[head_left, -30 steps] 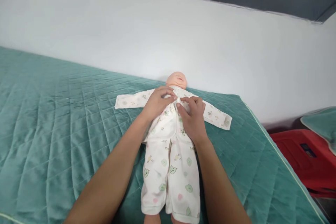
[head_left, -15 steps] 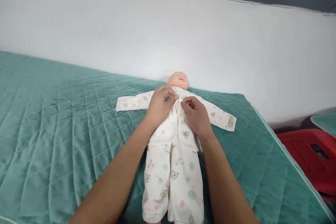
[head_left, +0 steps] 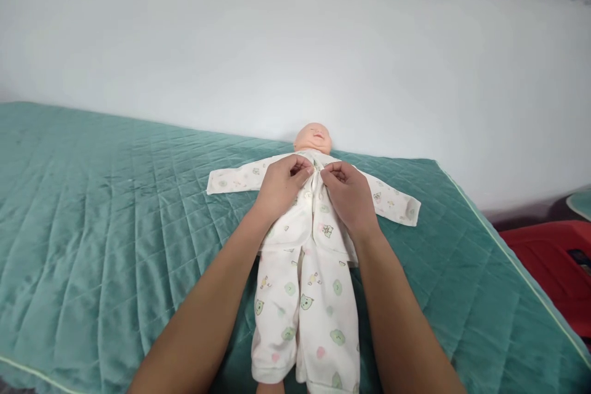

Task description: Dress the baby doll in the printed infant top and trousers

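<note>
My left hand (head_left: 282,186) and right hand (head_left: 351,197) each pinch the front of one white shirt (head_left: 292,229), close together. One doll (head_left: 314,138) wears it, lying under my hands on one green quilt (head_left: 138,221). One pair of pants (head_left: 323,308) is nearer me than my hands. My fingers hide the bit they pinch. Below the pants, the doll is cut off.

Two hands (head_left: 281,188), one doll (head_left: 313,139)
</note>
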`<move>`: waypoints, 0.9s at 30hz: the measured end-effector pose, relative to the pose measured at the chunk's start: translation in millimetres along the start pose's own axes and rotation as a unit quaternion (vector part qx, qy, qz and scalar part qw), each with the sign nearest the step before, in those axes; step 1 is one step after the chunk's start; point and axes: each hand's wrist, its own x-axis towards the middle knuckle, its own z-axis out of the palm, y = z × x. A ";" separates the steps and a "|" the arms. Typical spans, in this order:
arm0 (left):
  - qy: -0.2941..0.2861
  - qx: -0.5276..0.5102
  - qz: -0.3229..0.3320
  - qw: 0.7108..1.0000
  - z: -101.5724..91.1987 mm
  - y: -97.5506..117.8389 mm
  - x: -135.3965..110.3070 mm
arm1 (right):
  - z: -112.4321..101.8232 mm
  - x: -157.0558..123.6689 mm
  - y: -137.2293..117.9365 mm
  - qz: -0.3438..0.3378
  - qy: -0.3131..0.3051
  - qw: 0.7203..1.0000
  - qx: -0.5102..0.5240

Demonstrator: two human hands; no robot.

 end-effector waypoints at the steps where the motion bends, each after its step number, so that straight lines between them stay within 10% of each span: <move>1: -0.001 -0.004 -0.001 1.000 -0.3 -0.1 0.1 | 0.4 0.1 0.9 0.002 -0.003 1.000 0.007; 27: -0.018 -0.102 -0.036 0.994 -5.1 -1.1 -0.1 | 9.4 -9.6 1.0 0.016 -0.014 0.999 0.035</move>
